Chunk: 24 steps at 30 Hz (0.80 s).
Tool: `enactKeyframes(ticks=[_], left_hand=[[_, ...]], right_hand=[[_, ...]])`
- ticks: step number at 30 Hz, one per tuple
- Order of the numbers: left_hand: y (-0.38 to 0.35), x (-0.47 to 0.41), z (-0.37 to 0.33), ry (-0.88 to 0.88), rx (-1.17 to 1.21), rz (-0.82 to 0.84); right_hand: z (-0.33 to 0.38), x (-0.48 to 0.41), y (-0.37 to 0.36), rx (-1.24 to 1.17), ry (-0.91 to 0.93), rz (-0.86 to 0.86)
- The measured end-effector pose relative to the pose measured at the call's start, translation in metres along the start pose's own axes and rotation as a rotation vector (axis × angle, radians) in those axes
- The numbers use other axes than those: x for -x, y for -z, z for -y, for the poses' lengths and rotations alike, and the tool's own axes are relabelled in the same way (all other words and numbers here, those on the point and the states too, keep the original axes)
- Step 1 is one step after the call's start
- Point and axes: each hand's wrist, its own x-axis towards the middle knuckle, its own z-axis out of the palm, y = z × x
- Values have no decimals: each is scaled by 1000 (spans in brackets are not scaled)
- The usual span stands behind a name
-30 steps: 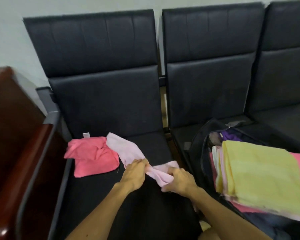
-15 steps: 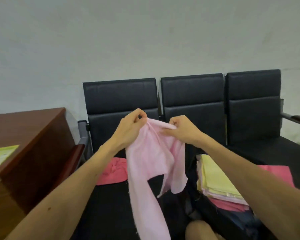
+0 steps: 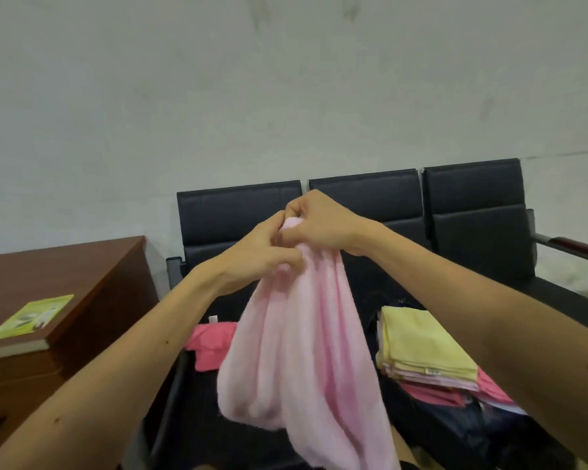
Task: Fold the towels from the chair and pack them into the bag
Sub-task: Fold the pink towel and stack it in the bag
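At centre frame, left hand (image 3: 255,256) and right hand (image 3: 321,225), lately apart, now meet, both pinching the towel (image 3: 306,351) at its top: first fold apparently under way.

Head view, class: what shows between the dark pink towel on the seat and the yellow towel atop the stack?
In the head view, the light pink towel, gripped by the left hand and right hand, hangs across that gap.

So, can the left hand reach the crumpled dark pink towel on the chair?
Probably not yet: the left hand grips the hanging light pink towel, which partly hides the dark pink towel.
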Motion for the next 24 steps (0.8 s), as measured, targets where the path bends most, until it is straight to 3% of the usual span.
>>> enactKeyframes(ticks=[6, 8, 13, 20, 24], left_hand=[[-2, 9, -3, -43, -232, -98], [0, 13, 1, -54, -287, -145], [0, 17, 10, -96, -116, -389], [27, 16, 25, 44, 179, -652], [46, 22, 47, 178, 257, -770]], right_hand=[[-10, 25, -8, -78, 11, -1], [-29, 37, -12, -154, -39, 74], [-80, 59, -36, -119, -185, 282], [-135, 84, -62, -4, -282, 484], [-142, 89, -43, 62, -292, 449]])
